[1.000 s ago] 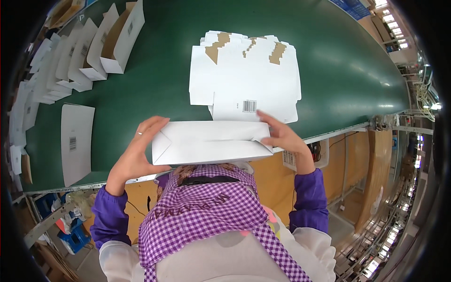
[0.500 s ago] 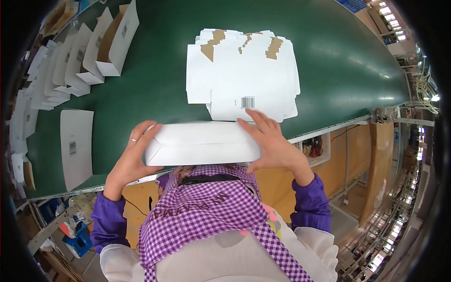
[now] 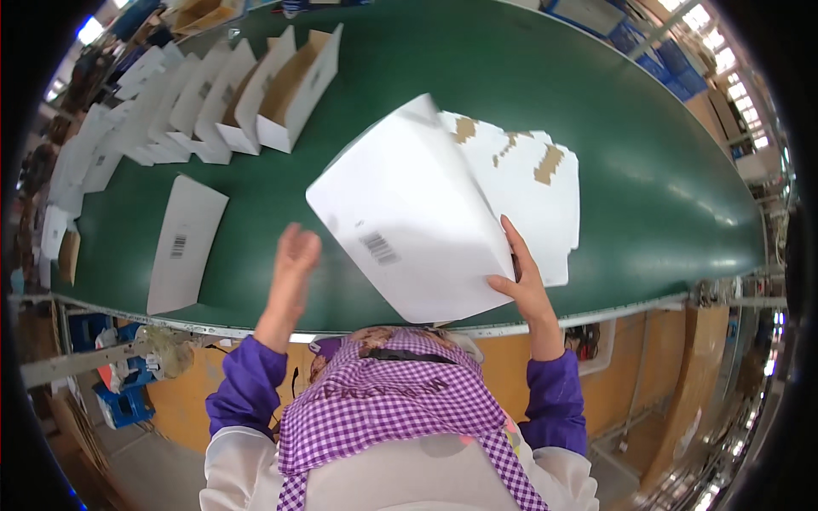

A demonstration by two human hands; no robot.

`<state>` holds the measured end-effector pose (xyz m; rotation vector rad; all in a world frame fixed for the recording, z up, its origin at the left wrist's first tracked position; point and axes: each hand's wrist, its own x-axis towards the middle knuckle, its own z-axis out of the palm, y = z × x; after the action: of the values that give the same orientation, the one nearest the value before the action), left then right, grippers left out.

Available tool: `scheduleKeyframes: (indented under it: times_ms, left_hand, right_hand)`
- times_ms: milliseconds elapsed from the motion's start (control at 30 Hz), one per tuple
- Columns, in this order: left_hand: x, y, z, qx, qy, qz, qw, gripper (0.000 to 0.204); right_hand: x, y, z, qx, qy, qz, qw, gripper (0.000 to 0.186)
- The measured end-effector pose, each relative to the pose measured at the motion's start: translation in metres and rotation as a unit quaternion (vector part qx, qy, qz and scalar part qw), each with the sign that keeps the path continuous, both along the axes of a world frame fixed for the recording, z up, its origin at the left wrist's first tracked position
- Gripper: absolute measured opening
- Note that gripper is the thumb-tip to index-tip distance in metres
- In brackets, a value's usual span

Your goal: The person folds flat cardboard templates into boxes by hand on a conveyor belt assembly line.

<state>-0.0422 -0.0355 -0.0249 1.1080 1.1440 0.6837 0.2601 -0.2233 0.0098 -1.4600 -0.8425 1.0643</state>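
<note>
My right hand (image 3: pixel 527 281) grips a white folded carton (image 3: pixel 400 230) at its right side, holding it tilted, with a printed barcode on the face toward me. My left hand (image 3: pixel 292 268) is off the carton, just left of it, its fingers loose and somewhat blurred. Behind the held carton, partly hidden by it, lies a pile of flat white card blanks (image 3: pixel 537 217) showing brown patches along the far edge. Another white carton (image 3: pixel 183 251) stands alone to the left.
A row of white open cartons with brown insides (image 3: pixel 302 94) runs along the back left of the green table (image 3: pixel 673 196). Blue crates (image 3: pixel 673 64) are beyond its far right edge. Below the near edge are a white basket (image 3: pixel 596 345) and blue plastic items (image 3: pixel 128 400).
The carton, earlier lying level between both hands, is now turned and raised over the pile in my right hand. My left hand has let go of it. The view has also shifted.
</note>
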Motion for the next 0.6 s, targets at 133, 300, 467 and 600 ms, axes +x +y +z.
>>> scheduleKeyframes:
  times_ms: [133, 300, 467, 600]
  left_hand:
    - [0.017, -0.021, -0.001, -0.091, -0.218, -0.1, 0.967, 0.048]
    - [-0.001, -0.007, 0.044, -0.033, -0.095, -0.008, 0.995, 0.029]
    - [-0.065, 0.018, 0.065, 0.299, 0.349, -0.076, 0.885, 0.022]
    - [-0.097, 0.05, 0.056, 0.417, 0.559, -0.015, 0.717, 0.009]
  right_hand:
    - [-0.03, 0.023, -0.034, 0.045, 0.116, -0.018, 0.992, 0.079]
    - [-0.062, 0.045, -0.083, -0.06, 0.18, 0.018, 0.982, 0.068]
    - [-0.071, 0.052, -0.093, -0.092, 0.084, 0.093, 0.988, 0.062]
    - [-0.064, 0.044, -0.102, -0.115, 0.091, 0.076, 0.986, 0.055]
